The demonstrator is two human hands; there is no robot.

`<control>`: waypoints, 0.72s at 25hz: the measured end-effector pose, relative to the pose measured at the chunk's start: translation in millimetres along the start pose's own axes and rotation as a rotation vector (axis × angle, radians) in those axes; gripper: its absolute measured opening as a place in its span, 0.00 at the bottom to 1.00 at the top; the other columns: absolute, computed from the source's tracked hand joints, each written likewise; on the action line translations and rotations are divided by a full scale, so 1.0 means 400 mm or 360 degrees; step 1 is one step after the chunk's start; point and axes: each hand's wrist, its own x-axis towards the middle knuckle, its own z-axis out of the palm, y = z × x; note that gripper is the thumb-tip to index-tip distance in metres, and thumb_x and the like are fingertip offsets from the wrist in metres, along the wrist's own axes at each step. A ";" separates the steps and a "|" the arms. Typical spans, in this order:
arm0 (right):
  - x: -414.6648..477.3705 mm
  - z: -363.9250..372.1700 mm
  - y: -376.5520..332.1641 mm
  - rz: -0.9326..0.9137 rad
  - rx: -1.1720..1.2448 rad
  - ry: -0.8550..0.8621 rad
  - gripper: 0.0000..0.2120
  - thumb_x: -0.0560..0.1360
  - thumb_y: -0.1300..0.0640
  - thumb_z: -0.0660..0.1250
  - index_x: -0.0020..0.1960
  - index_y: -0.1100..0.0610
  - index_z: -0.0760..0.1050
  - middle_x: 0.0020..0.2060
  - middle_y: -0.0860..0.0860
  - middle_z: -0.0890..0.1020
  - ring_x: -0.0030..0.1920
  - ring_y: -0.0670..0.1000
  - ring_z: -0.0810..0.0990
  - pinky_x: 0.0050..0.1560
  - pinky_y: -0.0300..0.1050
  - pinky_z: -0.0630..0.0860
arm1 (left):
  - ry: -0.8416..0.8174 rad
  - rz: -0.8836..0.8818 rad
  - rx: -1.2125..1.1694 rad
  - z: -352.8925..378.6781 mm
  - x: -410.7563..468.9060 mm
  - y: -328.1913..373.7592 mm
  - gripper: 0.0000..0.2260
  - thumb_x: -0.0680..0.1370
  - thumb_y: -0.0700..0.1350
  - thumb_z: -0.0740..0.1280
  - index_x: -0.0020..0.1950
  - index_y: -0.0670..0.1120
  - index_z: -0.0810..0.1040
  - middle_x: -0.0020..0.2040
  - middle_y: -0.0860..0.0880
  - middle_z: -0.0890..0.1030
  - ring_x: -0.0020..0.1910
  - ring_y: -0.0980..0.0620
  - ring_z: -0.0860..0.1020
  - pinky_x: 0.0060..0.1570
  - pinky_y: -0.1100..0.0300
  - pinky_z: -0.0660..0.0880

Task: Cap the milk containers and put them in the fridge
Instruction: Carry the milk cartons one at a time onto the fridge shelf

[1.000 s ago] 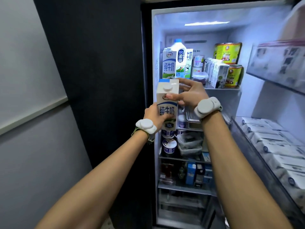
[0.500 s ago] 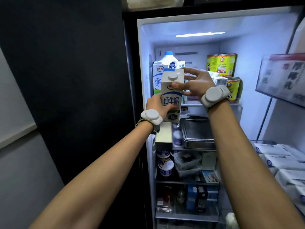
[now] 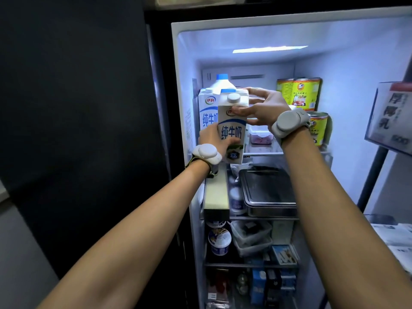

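While hands (image 3: pixel 265 108) grip carton (image 3: pixel 231 130) (capped) — upright.

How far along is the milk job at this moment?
Done: the held milk carton wears its cap; another capped carton stands on the top shelf. In hand: left hand and right hand grip it at the open fridge. Left: setting it down.

Dark panel (image 3: pixel 78 108) fills the left, w/ a grey wall (image 3: pixel 13 253) low at near left. Fridge light strip (image 3: pixel 269 49) glows far up top, washing the inside walls bluish-white.
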 end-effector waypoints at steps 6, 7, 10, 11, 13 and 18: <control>0.068 -0.010 -0.007 0.0053 -0.0184 0.0075 0.20 0.65 0.58 0.83 0.54 0.49 0.82 0.54 0.51 0.88 0.57 0.50 0.86 0.56 0.50 0.84 | -0.0051 0.0020 0.0019 0.016 0.053 0.004 0.20 0.68 0.53 0.78 0.54 0.44 0.82 0.50 0.45 0.86 0.50 0.47 0.83 0.51 0.52 0.80; 0.074 -0.014 -0.010 0.0043 -0.0215 0.0090 0.20 0.65 0.57 0.84 0.54 0.49 0.82 0.56 0.52 0.87 0.58 0.50 0.86 0.57 0.51 0.84 | -0.0083 0.0022 0.0009 0.017 0.057 -0.001 0.21 0.69 0.53 0.78 0.56 0.43 0.81 0.52 0.45 0.85 0.51 0.47 0.83 0.52 0.53 0.80; 0.098 -0.026 -0.007 0.0051 -0.0167 0.0101 0.31 0.65 0.56 0.84 0.66 0.54 0.78 0.59 0.52 0.85 0.58 0.51 0.86 0.53 0.47 0.85 | -0.0212 0.0042 0.0104 0.036 0.069 -0.021 0.23 0.71 0.48 0.78 0.62 0.42 0.78 0.58 0.44 0.83 0.57 0.46 0.81 0.58 0.54 0.77; 0.104 -0.025 0.000 0.0042 -0.0121 0.0117 0.34 0.65 0.56 0.83 0.69 0.56 0.76 0.60 0.53 0.84 0.58 0.52 0.85 0.51 0.46 0.85 | -0.0204 0.0035 0.0139 0.046 0.073 -0.028 0.23 0.71 0.48 0.77 0.62 0.41 0.78 0.58 0.44 0.83 0.58 0.45 0.80 0.58 0.54 0.77; 0.119 -0.020 0.019 0.0027 -0.0021 0.0148 0.34 0.67 0.57 0.82 0.71 0.58 0.74 0.59 0.53 0.84 0.57 0.51 0.85 0.46 0.42 0.86 | -0.0135 -0.0003 0.0200 0.066 0.084 -0.032 0.22 0.70 0.50 0.78 0.59 0.41 0.78 0.56 0.43 0.83 0.55 0.44 0.81 0.55 0.53 0.78; 0.157 -0.017 0.060 -0.0030 -0.0080 0.0216 0.30 0.69 0.55 0.81 0.67 0.59 0.76 0.47 0.47 0.84 0.41 0.40 0.81 0.32 0.30 0.78 | -0.0091 -0.0177 0.0379 0.091 0.123 -0.038 0.25 0.66 0.58 0.78 0.47 0.40 0.78 0.47 0.42 0.83 0.40 0.45 0.77 0.37 0.56 0.72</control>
